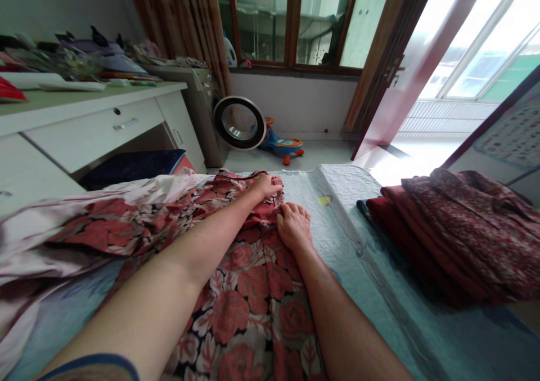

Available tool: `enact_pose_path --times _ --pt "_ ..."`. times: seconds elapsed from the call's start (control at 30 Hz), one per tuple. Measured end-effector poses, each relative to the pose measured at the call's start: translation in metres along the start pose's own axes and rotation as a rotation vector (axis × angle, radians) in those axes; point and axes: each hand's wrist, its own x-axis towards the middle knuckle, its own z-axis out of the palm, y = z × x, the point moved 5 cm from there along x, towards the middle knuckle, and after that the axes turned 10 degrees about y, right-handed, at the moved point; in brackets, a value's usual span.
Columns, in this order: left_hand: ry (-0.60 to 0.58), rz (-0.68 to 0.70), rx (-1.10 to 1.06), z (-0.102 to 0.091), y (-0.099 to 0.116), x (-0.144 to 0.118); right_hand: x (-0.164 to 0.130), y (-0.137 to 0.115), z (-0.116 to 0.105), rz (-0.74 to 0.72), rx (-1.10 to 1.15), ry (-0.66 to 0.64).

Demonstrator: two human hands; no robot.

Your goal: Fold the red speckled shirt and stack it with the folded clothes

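A garment with red roses and pale leaves on black [234, 313] is spread lengthwise over the bed in front of me, one part reaching out to the left. At its far end, my left hand [266, 187] is closed on the cloth near the top edge. My right hand [296, 224] is at the garment's right edge, a little nearer to me, with its fingers bent and closed on the fabric. The fingertips of both hands are partly hidden. Folds bunch up between the two hands.
A stack of folded dark red clothes [455, 234] sits on the light blue bed sheet [346, 223] at right. Pale pink cloth [25, 240] lies at left. Beyond are a white desk [97, 125], a washing machine with its round door [239, 123] open, and a blue ride-on toy [280, 143].
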Motion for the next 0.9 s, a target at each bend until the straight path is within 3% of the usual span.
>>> enact_pose_path --times 0.2,0.33,0.47,0.57,0.67,0.9 --pt "0.024 -0.068 0.008 0.0 -0.002 0.024 -0.001 -0.002 -0.002 -0.029 0.004 -0.014" --pt "0.154 -0.093 0.08 -0.008 -0.003 0.019 -0.002 -0.004 -0.001 -0.074 -0.024 -0.06" --pt "0.317 0.134 0.226 -0.021 0.01 0.006 -0.003 -0.004 0.0 -0.062 -0.023 -0.058" --pt "0.137 0.351 0.238 -0.011 0.021 -0.005 -0.002 -0.003 0.002 -0.052 -0.02 -0.061" --pt "-0.037 0.411 0.229 0.004 0.02 -0.013 -0.002 -0.002 0.004 -0.038 -0.023 -0.059" --pt "-0.088 0.352 0.178 0.012 0.004 -0.008 -0.001 -0.001 0.004 -0.04 -0.013 -0.037"
